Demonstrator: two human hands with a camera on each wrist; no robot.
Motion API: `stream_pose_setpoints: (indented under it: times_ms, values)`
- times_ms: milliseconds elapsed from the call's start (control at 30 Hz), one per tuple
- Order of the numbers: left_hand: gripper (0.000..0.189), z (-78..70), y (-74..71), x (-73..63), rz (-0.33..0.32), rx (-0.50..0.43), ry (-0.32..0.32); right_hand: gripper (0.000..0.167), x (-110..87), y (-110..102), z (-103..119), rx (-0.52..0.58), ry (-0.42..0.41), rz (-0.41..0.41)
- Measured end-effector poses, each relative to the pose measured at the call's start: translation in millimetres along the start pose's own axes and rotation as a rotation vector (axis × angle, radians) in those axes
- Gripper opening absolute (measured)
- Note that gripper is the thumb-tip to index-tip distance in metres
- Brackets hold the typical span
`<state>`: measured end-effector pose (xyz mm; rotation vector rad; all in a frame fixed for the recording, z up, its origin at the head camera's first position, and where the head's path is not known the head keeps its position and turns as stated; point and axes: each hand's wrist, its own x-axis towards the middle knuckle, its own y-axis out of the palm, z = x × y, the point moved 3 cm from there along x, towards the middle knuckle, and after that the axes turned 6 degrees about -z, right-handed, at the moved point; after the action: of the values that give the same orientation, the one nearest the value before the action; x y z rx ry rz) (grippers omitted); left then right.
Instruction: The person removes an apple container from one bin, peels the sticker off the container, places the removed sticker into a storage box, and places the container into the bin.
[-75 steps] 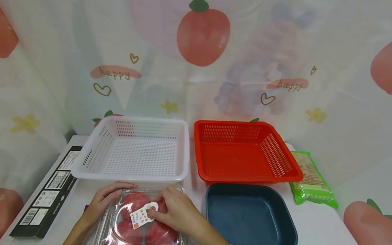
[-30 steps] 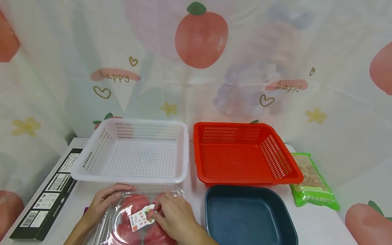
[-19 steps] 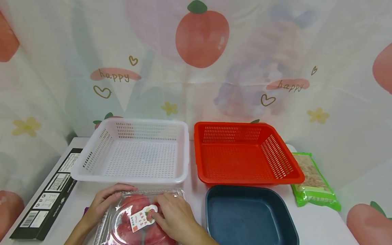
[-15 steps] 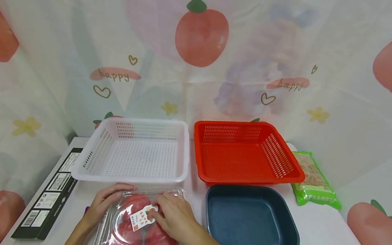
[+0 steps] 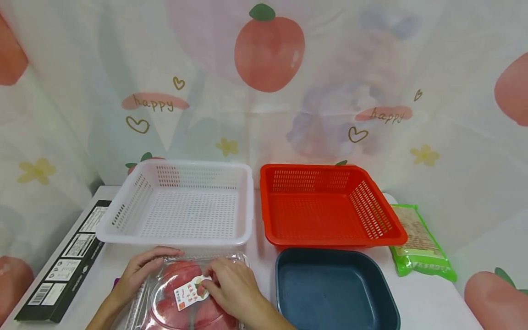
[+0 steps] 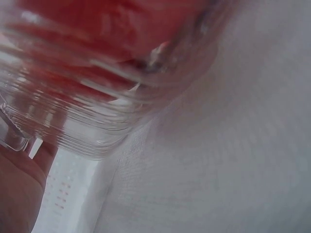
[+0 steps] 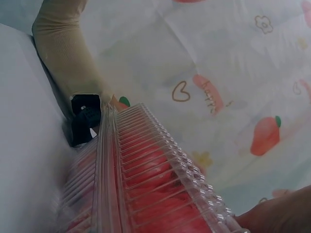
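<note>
A makeshift home-style set: a white table (image 5: 425, 298) backed from 9 to 3 o'clock by a fruit-printed curtain (image 5: 330, 91), with kitchen baskets (image 5: 330, 238).

White basket (image 5: 177, 206), red basket (image 5: 330, 206), blue tray (image 5: 334, 293), green packet (image 5: 420, 243).

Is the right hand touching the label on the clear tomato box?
Touching. In the head view the right hand has fingertips on the label atop the clear tomato box, with no gap visible.
</note>
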<state>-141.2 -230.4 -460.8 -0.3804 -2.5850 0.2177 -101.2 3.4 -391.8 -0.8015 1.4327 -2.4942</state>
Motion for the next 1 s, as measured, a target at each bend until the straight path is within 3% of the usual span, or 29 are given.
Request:
stream_pose_setpoints:
  times_ms: [267,433,533,800,1000]
  values:
    - [0.038,0.2,-2.1,-2.9,-0.002,-0.016,-0.026,0.003,1.3,3,0,0.015,0.010,-0.012]
    - [0.038,0.3,-1.0,0.1,-0.009,-0.011,-0.018,0.007,3.6,2,0,-0.008,-0.026,-0.007]
    - [0.038,0.5,-0.7,0.2,-0.011,-0.008,-0.019,0.007,3.4,1,1,-0.009,-0.039,0.022]
    - [0.038,-0.4,-3.0,-2.1,-0.009,-0.013,-0.016,0.009,6.3,-14,-5,0.124,0.052,0.174]
    - [0.038,-0.7,-1.0,-0.2,-0.003,-0.020,-0.002,0.006,5.6,-13,-7,0.163,0.054,0.186]
